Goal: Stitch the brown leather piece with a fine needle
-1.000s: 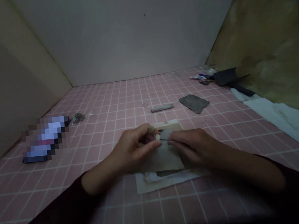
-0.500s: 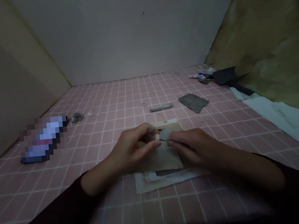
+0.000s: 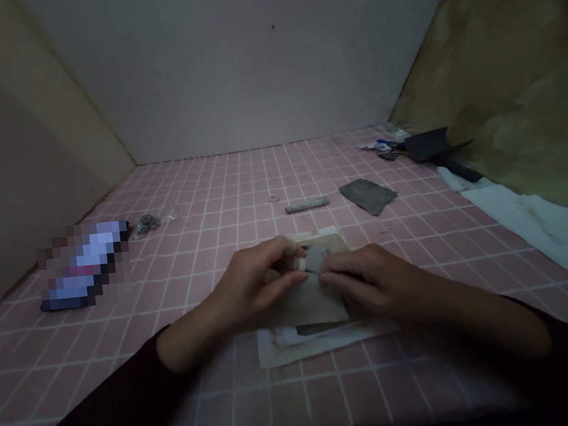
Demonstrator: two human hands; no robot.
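My left hand [image 3: 262,275] is closed, thumb and fingers curled around a small cream-coloured piece [image 3: 302,264] whose full shape is hidden. My right hand [image 3: 365,279] pinches a small grey sheet of sandpaper [image 3: 316,258], its free end close against that piece. Whether the two touch is too dim to tell. Both hands are just above a beige board [image 3: 317,300], which lies over white paper [image 3: 278,357] on the table.
On the pink checked tablecloth [image 3: 207,247] lie a grey bar [image 3: 307,205], a pale ring [image 3: 273,198] and a dark grey sheet [image 3: 369,195]. A blurred-out phone [image 3: 85,265] and a small bag [image 3: 147,224] are leftward. White cloth [image 3: 531,223] and dark sheets [image 3: 428,145] lie rightward.
Both hands have shifted very slightly, and a little more of the grey sandpaper shows between them. The grips look the same.
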